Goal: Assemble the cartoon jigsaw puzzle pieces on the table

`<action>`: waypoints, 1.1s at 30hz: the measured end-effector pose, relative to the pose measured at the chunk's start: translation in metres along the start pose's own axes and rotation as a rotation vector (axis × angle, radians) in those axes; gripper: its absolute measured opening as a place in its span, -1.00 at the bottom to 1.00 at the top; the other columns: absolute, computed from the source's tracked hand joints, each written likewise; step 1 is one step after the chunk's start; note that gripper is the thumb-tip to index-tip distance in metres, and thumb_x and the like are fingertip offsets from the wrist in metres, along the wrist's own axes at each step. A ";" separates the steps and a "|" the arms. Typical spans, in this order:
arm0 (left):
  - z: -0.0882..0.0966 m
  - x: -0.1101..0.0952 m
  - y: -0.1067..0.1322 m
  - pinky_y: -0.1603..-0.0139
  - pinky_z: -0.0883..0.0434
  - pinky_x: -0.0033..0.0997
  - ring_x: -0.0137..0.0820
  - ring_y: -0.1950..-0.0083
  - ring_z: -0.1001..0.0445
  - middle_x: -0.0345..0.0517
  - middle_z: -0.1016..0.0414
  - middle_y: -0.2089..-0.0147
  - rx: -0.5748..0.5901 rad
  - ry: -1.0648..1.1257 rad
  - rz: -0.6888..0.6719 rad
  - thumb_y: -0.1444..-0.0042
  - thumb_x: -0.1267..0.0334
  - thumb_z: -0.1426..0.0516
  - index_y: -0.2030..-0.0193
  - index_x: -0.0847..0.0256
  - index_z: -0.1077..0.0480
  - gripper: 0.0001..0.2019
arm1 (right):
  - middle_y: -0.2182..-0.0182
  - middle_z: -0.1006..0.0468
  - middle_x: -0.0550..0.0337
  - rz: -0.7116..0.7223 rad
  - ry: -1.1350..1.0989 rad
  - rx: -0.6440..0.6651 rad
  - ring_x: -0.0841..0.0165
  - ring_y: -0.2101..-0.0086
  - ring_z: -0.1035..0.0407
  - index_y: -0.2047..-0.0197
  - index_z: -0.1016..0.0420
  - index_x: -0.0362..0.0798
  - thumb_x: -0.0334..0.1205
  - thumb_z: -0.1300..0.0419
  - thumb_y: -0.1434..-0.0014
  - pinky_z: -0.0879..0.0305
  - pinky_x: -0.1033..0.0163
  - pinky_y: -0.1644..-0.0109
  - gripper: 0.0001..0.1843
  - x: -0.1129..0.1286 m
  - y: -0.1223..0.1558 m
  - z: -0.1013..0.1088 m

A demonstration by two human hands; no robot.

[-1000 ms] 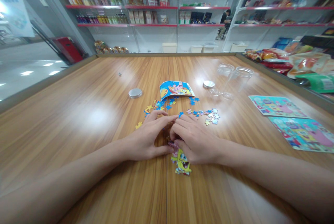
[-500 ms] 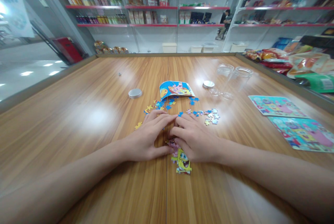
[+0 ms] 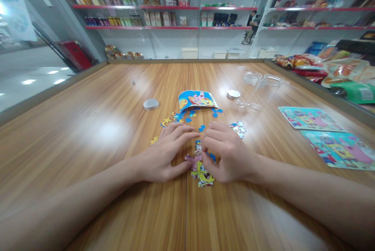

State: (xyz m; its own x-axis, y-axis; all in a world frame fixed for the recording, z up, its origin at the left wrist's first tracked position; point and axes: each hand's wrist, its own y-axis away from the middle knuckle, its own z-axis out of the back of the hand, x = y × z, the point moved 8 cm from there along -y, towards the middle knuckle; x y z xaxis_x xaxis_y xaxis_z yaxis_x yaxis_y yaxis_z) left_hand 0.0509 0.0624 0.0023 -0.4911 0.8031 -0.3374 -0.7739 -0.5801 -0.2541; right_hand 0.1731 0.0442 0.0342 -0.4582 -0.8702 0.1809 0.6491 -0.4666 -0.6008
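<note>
A partly joined jigsaw puzzle [image 3: 204,173] with a yellow cartoon face and pink parts lies on the table between my hands. My left hand [image 3: 168,152] rests at its left side, fingers spread, thumb tip by the pink edge. On the other side my right hand [image 3: 227,151] has its fingers curled, thumb and fingertips closed about a blue puzzle piece [image 3: 211,157] at the puzzle's upper right. Just above the puzzle is a small piece with a white and blue print [image 3: 198,146]. A loose blue piece [image 3: 202,128] sits farther up, between the fingertips of both hands.
Loose pieces [image 3: 178,117] lie beyond my left hand, more [image 3: 238,127] beyond my right. A curved picture card [image 3: 197,100] stands behind them. Around are two silver lids [image 3: 151,104] [image 3: 233,94], clear jars [image 3: 271,87] and two flat picture sheets [image 3: 310,118] [image 3: 341,149].
My right hand has shifted right and curled its fingers, uncovering the small piece above the puzzle and the loose blue piece. The joined puzzle sits slightly farther up. My left hand has barely moved.
</note>
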 end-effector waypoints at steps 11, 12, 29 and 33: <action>-0.006 -0.001 0.002 -0.42 -0.08 0.28 0.10 -0.44 -0.01 0.05 -0.07 -0.42 0.080 -0.099 -0.023 -0.23 0.22 -0.12 -0.05 0.06 -0.51 -0.72 | 0.38 -0.51 0.10 0.218 -0.055 0.259 0.27 0.30 -0.26 0.37 -0.50 -0.10 -0.13 -0.20 -0.19 -0.15 0.11 0.25 -0.78 0.028 0.008 -0.018; -0.005 -0.001 0.002 -0.42 -0.08 0.28 0.09 -0.44 -0.01 0.05 -0.08 -0.42 0.080 -0.101 -0.022 -0.23 0.22 -0.12 -0.05 0.06 -0.51 -0.73 | 0.35 -0.51 0.10 0.208 -0.075 0.262 0.28 0.31 -0.26 0.35 -0.51 -0.11 -0.17 -0.20 -0.19 -0.16 0.12 0.24 -0.81 0.027 0.007 -0.018; -0.006 0.002 0.003 -0.42 -0.08 0.32 0.10 -0.44 0.00 -0.01 -0.11 -0.42 0.094 -0.099 -0.028 -0.20 0.30 -0.12 -0.06 0.04 -0.51 -0.69 | 0.32 -0.52 0.07 0.208 -0.104 0.253 0.28 0.28 -0.31 0.26 -0.57 -0.09 -0.31 -0.19 -0.22 -0.24 0.15 0.19 -0.88 0.025 0.007 -0.018; -0.007 0.003 0.003 -0.41 -0.10 0.33 0.10 -0.43 -0.01 -0.02 -0.11 -0.43 0.091 -0.091 -0.032 -0.19 0.30 -0.14 -0.05 0.04 -0.52 -0.70 | 0.34 -0.53 0.10 0.211 -0.115 0.266 0.27 0.26 -0.32 0.28 -0.56 -0.07 -0.31 -0.19 -0.24 -0.25 0.15 0.18 -0.88 0.025 0.008 -0.020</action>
State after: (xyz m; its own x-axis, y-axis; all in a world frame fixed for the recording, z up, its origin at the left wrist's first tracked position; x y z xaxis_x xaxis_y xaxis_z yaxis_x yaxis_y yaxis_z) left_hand 0.0498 0.0616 -0.0054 -0.4968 0.8324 -0.2456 -0.8207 -0.5426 -0.1791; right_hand 0.1545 0.0216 0.0190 -0.2354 -0.9570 0.1697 0.8647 -0.2859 -0.4129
